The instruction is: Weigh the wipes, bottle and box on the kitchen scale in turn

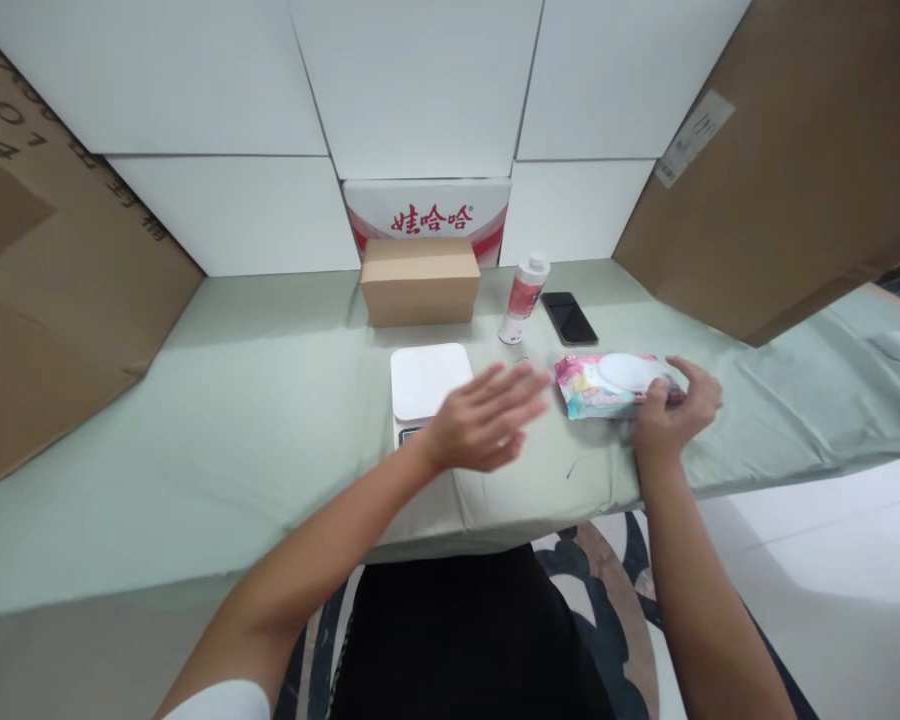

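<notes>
A soft pack of wet wipes (596,385), printed pink and light blue with a white oval lid, lies on the table. My right hand (675,405) is closed around its right end, thumb in front and fingers behind. To the left, my left hand (487,420) hovers with its fingers stretched out, slightly blurred, holding nothing. Beneath and behind it sits a white kitchen scale (427,380), its display partly covered by the hand and wrist.
Behind the scale stands a small brown cardboard box (420,285). A white bottle with a pink label (523,298) and a black phone (569,318) are behind the wipes. Large cardboard panels flank the green cloth-covered table (270,400) at left and right.
</notes>
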Demonstrator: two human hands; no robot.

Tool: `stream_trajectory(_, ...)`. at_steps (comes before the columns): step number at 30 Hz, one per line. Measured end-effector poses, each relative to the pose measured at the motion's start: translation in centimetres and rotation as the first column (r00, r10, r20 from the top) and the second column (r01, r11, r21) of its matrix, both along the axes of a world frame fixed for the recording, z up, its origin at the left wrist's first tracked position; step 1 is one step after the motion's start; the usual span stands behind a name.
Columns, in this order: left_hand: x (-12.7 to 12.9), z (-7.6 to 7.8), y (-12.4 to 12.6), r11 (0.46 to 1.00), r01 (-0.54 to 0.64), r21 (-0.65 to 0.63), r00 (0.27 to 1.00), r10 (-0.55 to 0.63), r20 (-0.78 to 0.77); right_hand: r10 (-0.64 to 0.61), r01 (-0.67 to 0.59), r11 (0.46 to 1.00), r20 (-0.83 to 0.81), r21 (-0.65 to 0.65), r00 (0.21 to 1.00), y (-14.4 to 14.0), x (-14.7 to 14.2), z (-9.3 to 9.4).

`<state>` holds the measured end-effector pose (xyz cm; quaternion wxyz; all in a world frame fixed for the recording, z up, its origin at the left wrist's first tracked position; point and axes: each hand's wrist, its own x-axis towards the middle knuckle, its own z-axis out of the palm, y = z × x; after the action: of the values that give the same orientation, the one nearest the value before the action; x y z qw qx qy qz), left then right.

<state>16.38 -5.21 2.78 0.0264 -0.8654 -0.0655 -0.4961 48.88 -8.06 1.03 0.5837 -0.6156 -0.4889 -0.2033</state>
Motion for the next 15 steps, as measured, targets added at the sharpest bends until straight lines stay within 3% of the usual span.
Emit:
stream_trajectory(2, 2.7, -0.6, -2.1, 0.986, 0.081, -0.148, 0.992, -0.093, -0.082, -0.014, 0.025, 0.998, -0.178, 0.057, 0.984, 0.2, 0.6, -0.6)
stream_trajectory(3, 4.1, -0.9, -2.8, 0.955, 0.075, -0.288, 0.986, -0.113, -0.119, 0.012, 0.009, 0.998, -0.319, 0.064, 0.948, 0.3, 1.1, -0.9)
stream_trajectory(4, 5.4, -1.3, -3.3, 0.890, 0.035, -0.454, 0.982, -0.115, -0.150, 0.046, -0.019, 0.998, -0.459, 0.064, 0.887, 0.5, 1.6, -1.1)
stream_trajectory(6, 8.1, -1.9, -3.2, 0.653, -0.100, -0.750, 0.976, -0.083, -0.202, 0.090, -0.078, 0.996, -0.655, 0.047, 0.750, 0.9, 2.6, -1.5)
stream_trajectory(8, 10.5, -2.3, -2.3, 0.405, -0.191, -0.894, 0.974, -0.038, -0.225, 0.110, -0.120, 0.992, -0.716, 0.036, 0.690, 1.2, 3.1, -1.6)
stream_trajectory(9, 11.5, -2.3, -1.6, 0.332, -0.201, -0.921, 0.976, -0.017, -0.219, 0.118, -0.139, 0.990, -0.709, 0.028, 0.695, 1.3, 3.1, -1.7)
stream_trajectory(11, 13.3, -2.4, -0.1, 0.297, -0.171, -0.939, 0.984, 0.005, -0.177, 0.137, -0.192, 0.981, -0.695, -0.001, 0.706, 1.3, 3.0, -1.6)
stream_trajectory(15, 14.8, -2.4, 1.6, 0.344, -0.094, -0.934, 0.995, -0.003, -0.101, 0.206, -0.276, 0.961, -0.712, 0.018, 0.671, 0.8, 1.9, -0.9)
